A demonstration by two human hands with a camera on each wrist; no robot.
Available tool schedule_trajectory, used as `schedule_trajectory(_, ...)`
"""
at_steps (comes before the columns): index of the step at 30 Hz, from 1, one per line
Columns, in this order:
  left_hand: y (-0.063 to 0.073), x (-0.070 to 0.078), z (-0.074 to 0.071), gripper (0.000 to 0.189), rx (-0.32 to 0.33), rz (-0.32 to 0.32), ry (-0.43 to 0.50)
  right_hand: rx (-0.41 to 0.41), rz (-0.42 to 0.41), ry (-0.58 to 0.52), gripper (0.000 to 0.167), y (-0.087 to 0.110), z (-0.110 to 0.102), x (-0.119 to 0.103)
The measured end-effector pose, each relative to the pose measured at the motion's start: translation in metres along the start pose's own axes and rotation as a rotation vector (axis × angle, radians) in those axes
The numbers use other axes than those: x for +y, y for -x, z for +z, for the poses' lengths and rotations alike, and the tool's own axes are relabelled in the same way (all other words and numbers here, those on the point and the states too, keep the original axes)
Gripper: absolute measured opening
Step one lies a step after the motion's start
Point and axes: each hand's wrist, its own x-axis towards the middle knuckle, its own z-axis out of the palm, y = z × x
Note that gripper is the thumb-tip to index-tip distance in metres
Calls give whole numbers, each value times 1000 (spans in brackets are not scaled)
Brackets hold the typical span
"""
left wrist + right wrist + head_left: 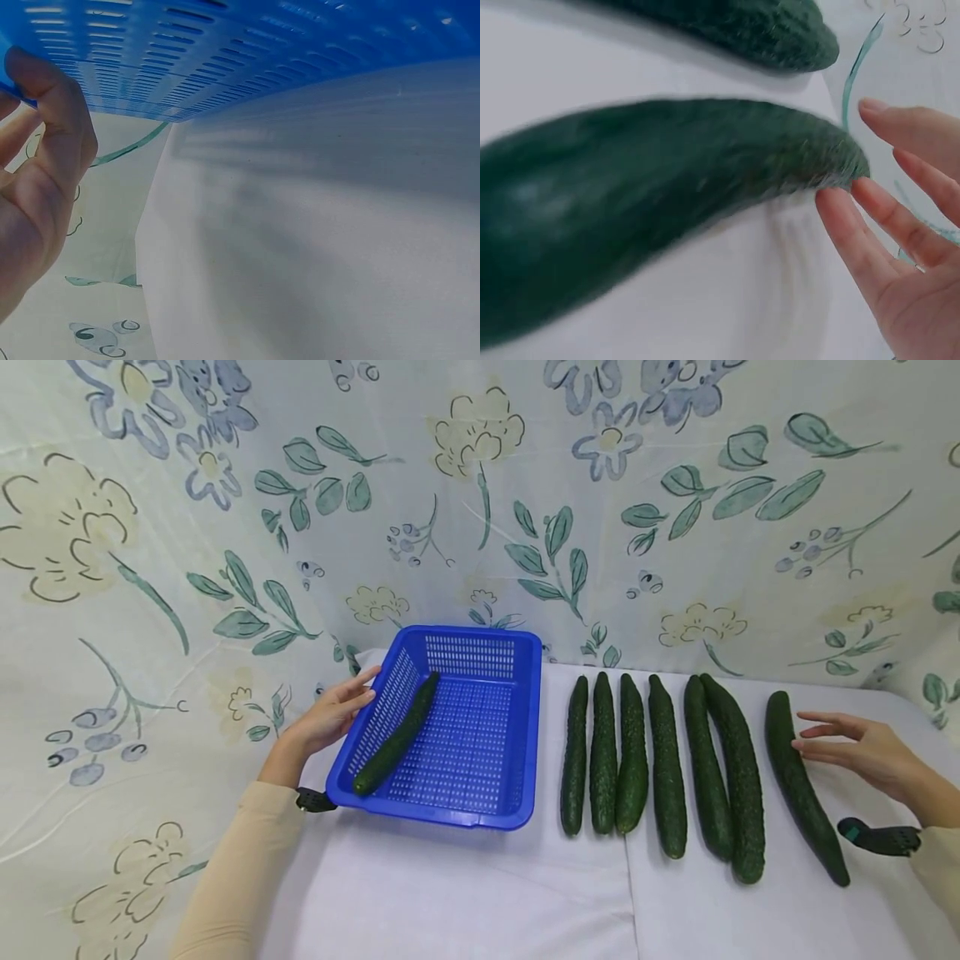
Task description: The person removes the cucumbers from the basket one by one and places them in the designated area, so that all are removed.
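Note:
A blue plastic basket (480, 822) with slotted walls stands left of centre, one dark green cucumber (401, 743) lying inside along its left wall. My left hand (330, 717) holds the basket's left rim; in the left wrist view, thumb and fingers meet at the blue edge. At the far right, my right hand (873, 752) is beside the outermost cucumber (802, 789). Its fingers are spread and loosely extended, with fingertips at the narrow upper end of that cucumber (675, 165) in the right wrist view. No grip around it shows.
Several more cucumbers, such as the bumpy one (667, 768), lie roughly side by side between the basket and the right hand. White cloth (450, 893) covers the table. Behind it hangs a floral curtain (480, 527). Dark wrist devices (877, 837) sit at both wrists.

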Motion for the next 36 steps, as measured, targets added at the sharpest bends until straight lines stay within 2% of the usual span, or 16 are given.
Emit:
schedule_trajectory(5, 1, -1, -1, 58, 0, 6, -14, 33, 11, -44, 45, -6, 3, -22)
schedule_trajectory(7, 1, -1, -1, 58, 3, 7, -26, 21, -1, -115, 37, -9, 4, -34)
schedule_trajectory(12, 1, -3, -1, 57, 4, 2, -35, -29, -62, -249, 38, -13, 8, -61)
schedule_trajectory(19, 2, -3, -1, 57, -1, 1, -27, -67, -104, -205, 35, -20, 20, -94)
schedule_trajectory(26, 2, -2, -1, 57, -2, 7, -28, -99, -109, -282, 36, -28, 32, -127)
schedule_trajectory(31, 2, -1, -2, 57, 4, 9, -29, -102, -108, -276, 39, -34, 45, -158)
schedule_trajectory(36, 0, -1, 0, 56, 0, 23, -26, -120, -117, -329, 38, -38, 60, -189)
